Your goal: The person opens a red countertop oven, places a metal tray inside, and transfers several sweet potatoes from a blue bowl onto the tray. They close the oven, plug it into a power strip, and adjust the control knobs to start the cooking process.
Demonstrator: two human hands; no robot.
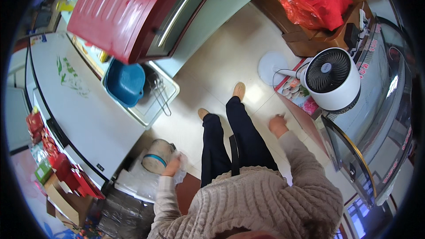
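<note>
My left hand (171,166) is at the lower left, its fingers closed on a clear plastic bag (180,171) beside a cylindrical container (156,155) with a blue band. My right hand (278,124) hangs over the tiled floor (212,48) by my leg, fingers loosely apart and slightly curled, with nothing visible in them. A white-and-black fan (330,82) on a stand is at my right, above the edge of a glass-covered case (376,97).
A red cabinet (106,13) stands ahead-left, with a blue basin (124,84) on a tray below it. A white appliance (77,106) lines my left, with packages (62,168) beside it. A red bag (314,4) sits on wooden furniture at back right.
</note>
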